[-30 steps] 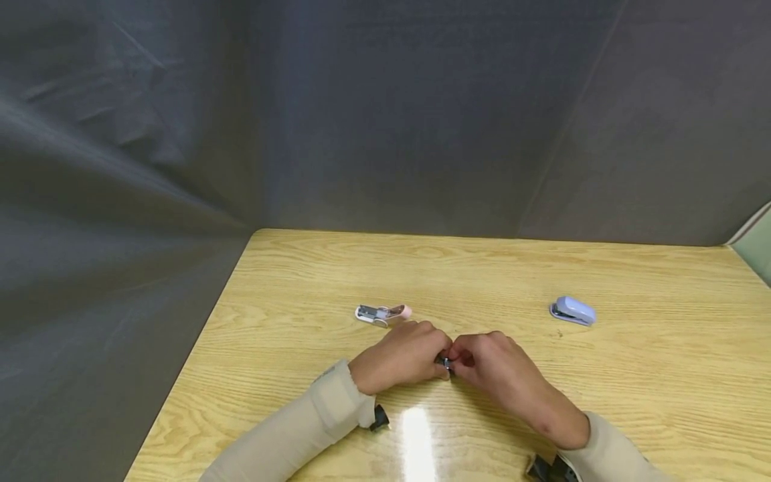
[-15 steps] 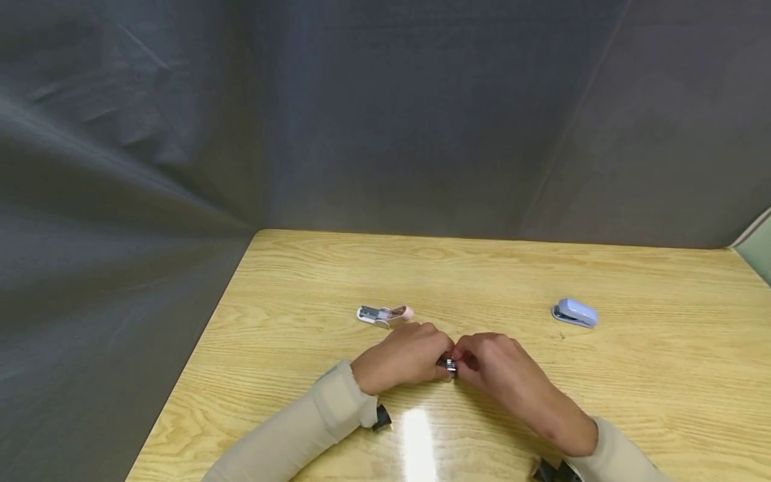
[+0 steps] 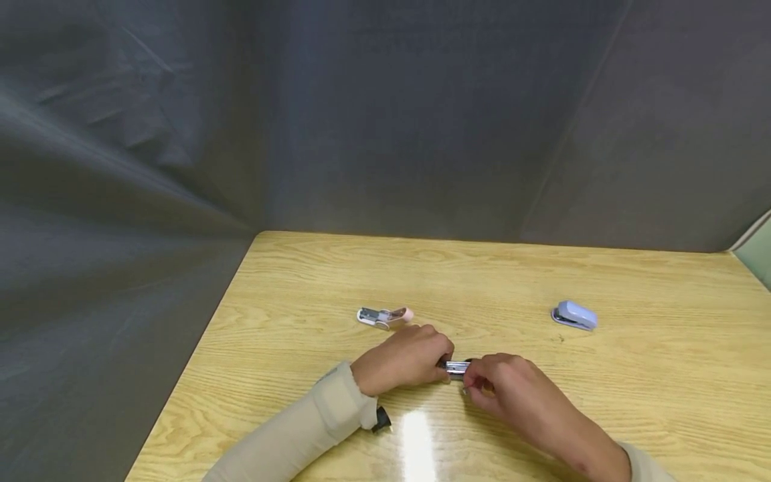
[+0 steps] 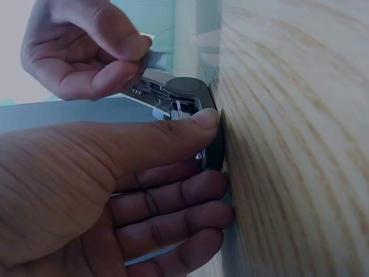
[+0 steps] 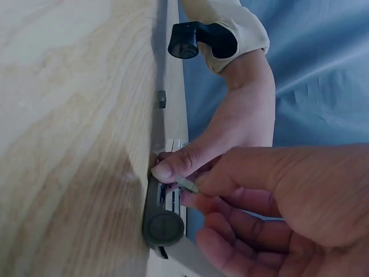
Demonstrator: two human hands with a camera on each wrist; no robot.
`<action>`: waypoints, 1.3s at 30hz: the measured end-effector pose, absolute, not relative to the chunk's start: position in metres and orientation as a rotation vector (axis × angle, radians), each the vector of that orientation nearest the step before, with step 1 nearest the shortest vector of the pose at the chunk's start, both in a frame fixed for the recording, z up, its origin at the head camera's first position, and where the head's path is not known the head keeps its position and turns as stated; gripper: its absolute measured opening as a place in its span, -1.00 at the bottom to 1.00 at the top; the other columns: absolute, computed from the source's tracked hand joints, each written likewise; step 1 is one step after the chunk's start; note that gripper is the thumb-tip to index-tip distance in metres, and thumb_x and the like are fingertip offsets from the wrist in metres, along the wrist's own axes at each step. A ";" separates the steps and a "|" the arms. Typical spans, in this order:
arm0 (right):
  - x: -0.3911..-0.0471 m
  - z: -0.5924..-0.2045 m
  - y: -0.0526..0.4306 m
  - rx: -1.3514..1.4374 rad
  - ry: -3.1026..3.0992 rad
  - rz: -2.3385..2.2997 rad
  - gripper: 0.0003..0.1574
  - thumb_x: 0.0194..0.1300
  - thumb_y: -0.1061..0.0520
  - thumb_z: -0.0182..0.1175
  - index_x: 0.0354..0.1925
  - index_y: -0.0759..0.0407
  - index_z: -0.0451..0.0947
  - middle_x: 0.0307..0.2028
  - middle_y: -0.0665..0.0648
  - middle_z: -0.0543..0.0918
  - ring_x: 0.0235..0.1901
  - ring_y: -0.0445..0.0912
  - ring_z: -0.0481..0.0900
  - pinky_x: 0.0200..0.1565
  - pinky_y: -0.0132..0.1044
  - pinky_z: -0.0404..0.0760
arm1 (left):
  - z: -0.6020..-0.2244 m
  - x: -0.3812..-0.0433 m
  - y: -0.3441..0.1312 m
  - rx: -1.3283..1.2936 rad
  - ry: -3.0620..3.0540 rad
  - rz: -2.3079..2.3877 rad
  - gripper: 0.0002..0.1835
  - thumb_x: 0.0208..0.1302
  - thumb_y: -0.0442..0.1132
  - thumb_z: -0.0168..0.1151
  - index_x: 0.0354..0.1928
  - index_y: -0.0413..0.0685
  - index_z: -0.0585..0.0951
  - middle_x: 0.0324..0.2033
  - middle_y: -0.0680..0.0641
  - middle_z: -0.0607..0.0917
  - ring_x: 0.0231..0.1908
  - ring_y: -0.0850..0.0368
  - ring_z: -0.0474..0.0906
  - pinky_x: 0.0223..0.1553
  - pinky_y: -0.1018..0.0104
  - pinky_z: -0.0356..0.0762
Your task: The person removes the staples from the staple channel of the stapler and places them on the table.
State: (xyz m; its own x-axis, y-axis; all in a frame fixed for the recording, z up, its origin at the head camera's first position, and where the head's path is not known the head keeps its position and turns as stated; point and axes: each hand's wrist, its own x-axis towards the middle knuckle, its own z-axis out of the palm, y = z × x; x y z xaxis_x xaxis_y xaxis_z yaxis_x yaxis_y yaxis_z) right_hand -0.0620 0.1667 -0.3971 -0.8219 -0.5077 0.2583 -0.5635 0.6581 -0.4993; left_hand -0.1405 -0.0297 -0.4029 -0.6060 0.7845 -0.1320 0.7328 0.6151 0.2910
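Observation:
A dark grey stapler point(image 3: 458, 367), swung open with its metal staple channel showing, lies on the table in the head view. My left hand point(image 3: 402, 360) grips its left end; in the left wrist view the thumb point(image 4: 204, 119) presses on the channel beside the round hinge point(image 4: 187, 86). Just right of it, my right hand point(image 3: 512, 395) pinches a short strip of staples point(image 5: 187, 184) between thumb and forefinger. That strip is held apart from the stapler in the left wrist view. Part of the stapler's left end is hidden under the left hand.
Behind my left hand lies a pink and white stapler point(image 3: 385, 317), folded open. A lavender stapler point(image 3: 574, 315) rests farther right. The wooden table point(image 3: 289, 281) meets dark cloth point(image 3: 391, 134) at its back and left. A black wrist mount point(image 3: 382, 419) hangs under the left sleeve.
My right hand has drawn away from the left, to the right and nearer me. More of the stapler's metal channel shows between the hands. The left hand has stayed nearly still.

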 end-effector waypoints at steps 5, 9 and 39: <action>-0.059 -0.402 0.171 0.944 -2.751 0.909 -0.66 0.15 0.35 0.41 -0.44 -0.11 0.62 -0.45 -0.33 0.51 -0.43 -0.35 0.44 -0.39 -0.39 0.52 | -0.404 -0.141 -0.030 1.256 2.595 0.300 -0.73 0.28 -0.10 0.51 -0.48 0.08 0.59 -0.62 0.19 0.49 -0.58 0.33 0.32 -0.53 0.49 0.29; -0.058 -0.405 0.175 1.011 -2.727 0.962 -0.64 0.13 0.34 0.43 -0.43 -0.15 0.61 -0.43 -0.35 0.52 -0.41 -0.37 0.46 -0.38 -0.40 0.53 | -0.404 -0.141 -0.030 1.264 2.594 0.303 -0.73 0.28 -0.10 0.51 -0.47 0.07 0.59 -0.61 0.20 0.49 -0.58 0.33 0.33 -0.53 0.49 0.29; -0.061 -0.424 0.194 1.235 -2.798 1.160 -0.57 0.13 0.37 0.41 -0.41 -0.21 0.58 -0.45 -0.36 0.50 -0.46 -0.43 0.44 -0.43 -0.44 0.49 | -0.403 -0.136 -0.024 1.180 2.603 0.334 -0.67 0.21 -0.26 0.47 -0.57 0.04 0.48 -0.67 0.14 0.40 -0.64 0.30 0.24 -0.62 0.45 0.22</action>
State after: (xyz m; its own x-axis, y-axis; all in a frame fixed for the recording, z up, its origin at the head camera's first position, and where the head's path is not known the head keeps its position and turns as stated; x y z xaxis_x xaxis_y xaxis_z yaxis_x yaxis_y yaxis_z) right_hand -0.0610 0.1938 -0.4238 -0.7078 -0.6890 0.1559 -0.5971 0.4656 -0.6532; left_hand -0.1361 -0.0240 -0.4033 -0.6346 0.7596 -0.1427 0.6989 0.6428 0.3135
